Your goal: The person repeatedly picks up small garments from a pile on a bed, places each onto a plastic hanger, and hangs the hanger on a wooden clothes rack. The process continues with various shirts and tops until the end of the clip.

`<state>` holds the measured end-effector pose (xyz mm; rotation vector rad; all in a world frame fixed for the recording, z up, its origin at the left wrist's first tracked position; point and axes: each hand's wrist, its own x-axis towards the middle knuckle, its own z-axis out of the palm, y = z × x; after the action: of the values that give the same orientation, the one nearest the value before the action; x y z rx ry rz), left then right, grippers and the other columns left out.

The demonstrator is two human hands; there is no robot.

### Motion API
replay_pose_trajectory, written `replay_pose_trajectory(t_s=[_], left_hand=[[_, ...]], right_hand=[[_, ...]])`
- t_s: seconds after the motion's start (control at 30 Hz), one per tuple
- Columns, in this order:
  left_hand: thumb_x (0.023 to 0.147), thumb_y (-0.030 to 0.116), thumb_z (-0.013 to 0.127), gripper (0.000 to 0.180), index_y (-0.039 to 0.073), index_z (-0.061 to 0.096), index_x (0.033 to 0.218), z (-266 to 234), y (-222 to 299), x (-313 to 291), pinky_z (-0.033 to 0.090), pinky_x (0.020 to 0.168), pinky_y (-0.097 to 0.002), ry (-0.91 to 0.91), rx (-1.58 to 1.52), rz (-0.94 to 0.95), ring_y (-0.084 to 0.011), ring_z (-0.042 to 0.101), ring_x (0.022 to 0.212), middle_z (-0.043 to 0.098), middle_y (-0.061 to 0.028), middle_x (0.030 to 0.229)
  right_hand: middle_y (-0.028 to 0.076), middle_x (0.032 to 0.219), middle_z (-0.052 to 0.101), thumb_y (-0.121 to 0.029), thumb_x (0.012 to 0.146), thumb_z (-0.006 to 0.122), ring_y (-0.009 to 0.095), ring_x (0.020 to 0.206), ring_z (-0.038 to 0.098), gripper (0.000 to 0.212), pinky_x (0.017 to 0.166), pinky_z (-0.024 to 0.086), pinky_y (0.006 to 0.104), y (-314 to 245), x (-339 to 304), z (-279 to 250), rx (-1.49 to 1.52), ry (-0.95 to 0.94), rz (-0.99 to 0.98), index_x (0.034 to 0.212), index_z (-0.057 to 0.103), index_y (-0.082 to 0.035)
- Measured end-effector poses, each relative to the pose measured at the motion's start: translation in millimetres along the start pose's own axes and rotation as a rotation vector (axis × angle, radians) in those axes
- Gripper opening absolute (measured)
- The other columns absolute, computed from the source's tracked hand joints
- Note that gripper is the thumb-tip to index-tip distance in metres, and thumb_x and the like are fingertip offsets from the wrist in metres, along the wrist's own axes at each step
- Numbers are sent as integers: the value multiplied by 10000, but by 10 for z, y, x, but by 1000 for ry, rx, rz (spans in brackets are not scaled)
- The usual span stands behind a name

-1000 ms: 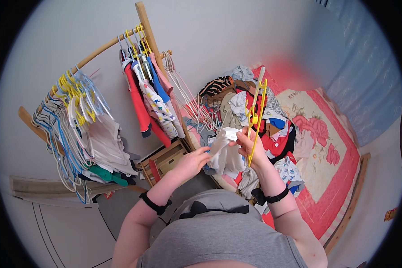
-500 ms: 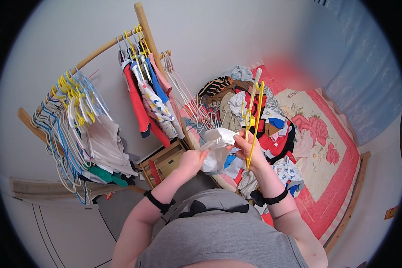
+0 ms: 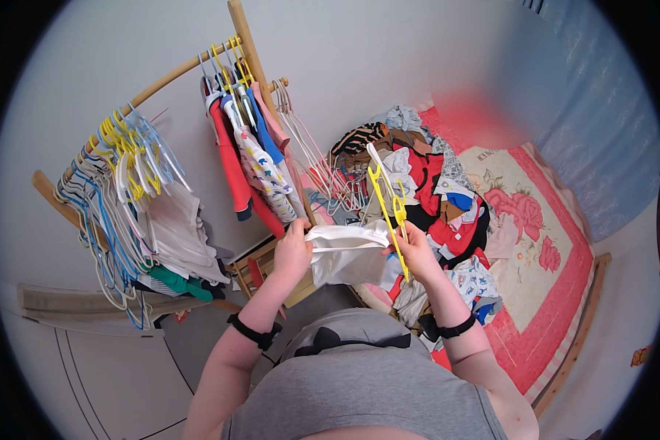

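Observation:
A white garment (image 3: 348,257) is stretched between my two hands, its upper edge pulled nearly straight. My left hand (image 3: 293,251) is closed on the garment's left end. My right hand (image 3: 413,251) grips both the garment's right end and a yellow clothes hanger (image 3: 386,199), which points up and away from me. The hanger lies beside the cloth, not inside it as far as I can see. What kind of garment it is cannot be made out.
On the left stands a wooden clothes rack (image 3: 172,75) with several hangers (image 3: 95,198) and hung clothes (image 3: 257,161). A heap of clothes (image 3: 425,172) lies on a bed with a red floral cover (image 3: 543,315). Spare hangers (image 3: 323,165) hang at the rack's end.
My left hand has moved up and left, spreading the bunched white garment wide. The yellow hanger has tilted left in my right hand.

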<state>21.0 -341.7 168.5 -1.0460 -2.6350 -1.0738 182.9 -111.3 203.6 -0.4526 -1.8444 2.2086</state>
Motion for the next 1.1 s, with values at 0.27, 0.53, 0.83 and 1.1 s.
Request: replay_pose_trajectory(t_s=[0.27,0.53,0.83,1.1], left_hand=[[906,47,582,136,29,552,1037,-151,-64,99,564,784,-413,-196,-670,-503,-289,678,864,650,-96,993],[1016,237,437,383,-45,521,1263,-176,-84,201,473,1034,-421,-280,-1635,-832,-271,621,1140,628,-153,1239],[1014,180,527,255,-13,636,1139,-235,-12,158,474,819,-250,-185,-1177,-671,-93,625,915,670,-38,1050],[1010,168,544,214,-11,649,1060,-244,-201,121,415,834,-228,-105,-782,-430,-74,533,917,580,12,979]], right_hand=[[3,811,577,-136,978,583,115,696,653,130,615,493,241,178,-44,-156,-344,-59,50,955,534,-18],[75,769,686,-191,946,622,133,617,644,203,570,508,298,308,-67,-210,-533,-31,60,981,593,7],[20,695,587,-215,930,682,84,593,530,193,532,407,260,-100,-194,-215,-653,-20,-79,962,638,-29],[124,770,672,-266,857,723,295,680,661,224,554,493,372,-257,-239,-108,-1187,-117,-433,973,691,-77]])
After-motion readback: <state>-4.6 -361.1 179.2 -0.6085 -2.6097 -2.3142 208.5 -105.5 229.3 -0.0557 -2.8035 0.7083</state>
